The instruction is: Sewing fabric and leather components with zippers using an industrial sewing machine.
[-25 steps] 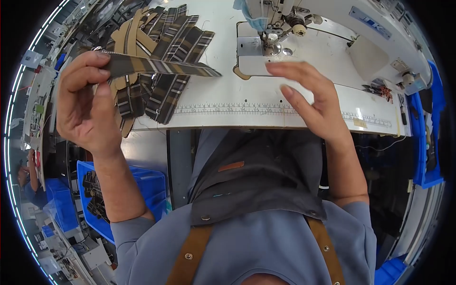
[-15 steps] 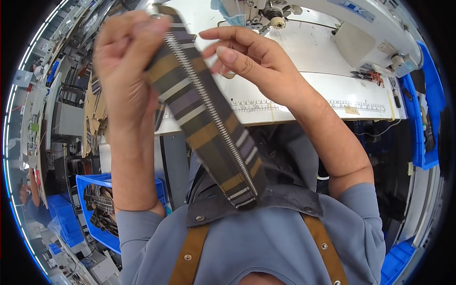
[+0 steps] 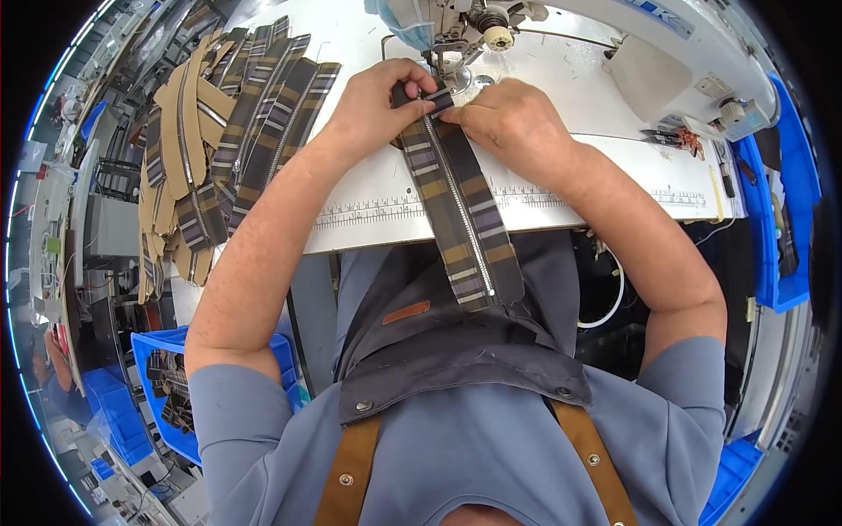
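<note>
A plaid fabric strip with a metal zipper runs down its length from the sewing machine's needle area over the table's front edge. Its lower end hangs above my apron. My left hand pinches the strip's far end from the left, thumb on top. On the other side my right hand grips its right edge, with fingers curled and the fingertips partly hidden. The far end lies just in front of the presser foot, and I cannot tell whether it is under it.
A pile of plaid and tan zippered strips covers the table's left side. A blue bin with more plaid pieces stands below. Red-handled pliers lie at the right, near a blue tray. A printed ruler runs along the front edge.
The strip, raised in my left hand before, has moved forward and down to the needle area. My right hand, open and apart earlier, has closed on its edge. The strip pile shows now.
</note>
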`<state>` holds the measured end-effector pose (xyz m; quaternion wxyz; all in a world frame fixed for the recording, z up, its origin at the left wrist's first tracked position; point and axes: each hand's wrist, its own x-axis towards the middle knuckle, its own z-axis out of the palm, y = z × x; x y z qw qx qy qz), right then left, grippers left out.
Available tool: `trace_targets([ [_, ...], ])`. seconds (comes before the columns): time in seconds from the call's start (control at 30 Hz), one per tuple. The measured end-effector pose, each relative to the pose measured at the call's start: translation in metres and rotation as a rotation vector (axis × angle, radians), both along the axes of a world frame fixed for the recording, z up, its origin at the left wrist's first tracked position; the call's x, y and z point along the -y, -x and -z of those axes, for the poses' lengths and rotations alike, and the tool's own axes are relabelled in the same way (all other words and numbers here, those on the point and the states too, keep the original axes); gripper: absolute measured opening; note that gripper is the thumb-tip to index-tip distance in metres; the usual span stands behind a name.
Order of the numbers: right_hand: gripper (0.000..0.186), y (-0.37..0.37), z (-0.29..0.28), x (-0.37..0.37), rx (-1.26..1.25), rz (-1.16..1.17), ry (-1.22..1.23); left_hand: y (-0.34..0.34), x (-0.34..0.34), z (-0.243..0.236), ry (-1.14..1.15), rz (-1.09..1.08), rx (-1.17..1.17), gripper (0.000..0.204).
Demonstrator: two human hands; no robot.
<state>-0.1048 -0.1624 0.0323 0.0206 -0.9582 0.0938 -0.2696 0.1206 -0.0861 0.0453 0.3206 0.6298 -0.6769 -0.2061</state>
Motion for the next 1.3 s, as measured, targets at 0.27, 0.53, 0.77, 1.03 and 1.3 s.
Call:
trace_targets([
  [0.27, 0.017, -0.016, 0.014, 0.010, 0.133, -0.117, 0.124, 0.004, -0.006, 0.019, 0.232, 0.080, 0.336, 0.026],
  [0.53, 0.014, -0.020, 0.018, 0.016, 0.119, -0.087, 0.104, 0.004, 0.000, 0.021, 0.312, 0.080, 0.393, 0.026],
  [0.77, 0.016, -0.022, 0.019, 0.016, 0.074, -0.067, 0.104, 0.006, 0.001, 0.019, 0.298, 0.036, 0.419, 0.025],
  [1.03, 0.016, -0.023, 0.019, 0.016, 0.082, -0.041, 0.102, 0.000, 0.006, 0.026, 0.380, 0.063, 0.392, 0.024],
  [1.3, 0.022, -0.016, 0.014, 0.011, 0.111, -0.035, -0.107, -0.003, 0.005, 0.024, 0.417, 0.083, 0.440, 0.028],
])
